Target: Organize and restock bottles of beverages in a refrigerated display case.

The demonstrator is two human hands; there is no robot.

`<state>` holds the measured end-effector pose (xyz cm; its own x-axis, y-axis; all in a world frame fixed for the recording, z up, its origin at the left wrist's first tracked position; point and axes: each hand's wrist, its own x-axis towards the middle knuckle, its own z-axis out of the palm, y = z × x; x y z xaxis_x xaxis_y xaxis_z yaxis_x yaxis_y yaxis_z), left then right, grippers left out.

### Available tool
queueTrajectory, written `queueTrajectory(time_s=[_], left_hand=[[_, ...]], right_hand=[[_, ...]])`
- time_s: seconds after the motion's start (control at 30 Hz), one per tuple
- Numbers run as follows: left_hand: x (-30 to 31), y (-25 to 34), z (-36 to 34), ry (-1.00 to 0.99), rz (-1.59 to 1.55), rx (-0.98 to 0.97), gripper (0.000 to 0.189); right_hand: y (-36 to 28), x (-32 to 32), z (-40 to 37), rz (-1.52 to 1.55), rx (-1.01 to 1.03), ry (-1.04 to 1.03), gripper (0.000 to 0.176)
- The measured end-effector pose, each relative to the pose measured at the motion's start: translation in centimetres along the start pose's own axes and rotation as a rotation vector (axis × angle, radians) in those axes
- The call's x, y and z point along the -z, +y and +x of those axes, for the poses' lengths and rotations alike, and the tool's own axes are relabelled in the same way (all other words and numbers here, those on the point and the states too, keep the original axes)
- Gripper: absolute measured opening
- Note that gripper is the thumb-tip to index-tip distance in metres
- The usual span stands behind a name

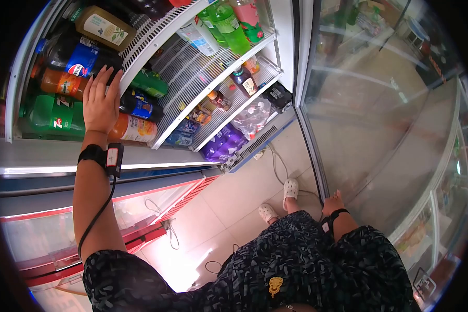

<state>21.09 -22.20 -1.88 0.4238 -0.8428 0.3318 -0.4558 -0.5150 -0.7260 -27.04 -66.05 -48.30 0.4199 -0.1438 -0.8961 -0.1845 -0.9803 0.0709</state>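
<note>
My left hand (101, 103) reaches into an upright drinks fridge, its spread fingers over the bottles lying near the shelf edge. Under and beside the fingertips are a dark Pepsi bottle (80, 56) and an orange drink bottle (62, 82). A green 7UP bottle (54, 115) lies to the left of the wrist, and a bottle of orange juice (134, 128) to the right. My right hand (333, 204) is low at the edge of the open glass door (369, 114); its fingers are bent at the frame, and their grip is partly hidden.
Lower shelves hold green bottles (226, 23), a small dark bottle (243, 80) and purple packs (223, 143). A red-trimmed freezer (114, 208) stands below the fridge in view. Cables (281, 161) lie on the tiled floor (213, 200) near my feet.
</note>
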Motion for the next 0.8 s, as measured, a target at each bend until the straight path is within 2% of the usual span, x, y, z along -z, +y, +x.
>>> queueTrajectory(time_s=[0.6, 0.8], left_hand=[[0.2, 0.0, 0.1, 0.013, -0.005, -0.009, 0.044], [0.1, 0.0, 0.1, 0.017, -0.011, -0.002, 0.044]], right_hand=[[-0.1, -1.0, 0.9, -0.023, 0.020, 0.034, 0.049], [-0.2, 0.1, 0.5, -0.016, -0.006, -0.067, 0.049]])
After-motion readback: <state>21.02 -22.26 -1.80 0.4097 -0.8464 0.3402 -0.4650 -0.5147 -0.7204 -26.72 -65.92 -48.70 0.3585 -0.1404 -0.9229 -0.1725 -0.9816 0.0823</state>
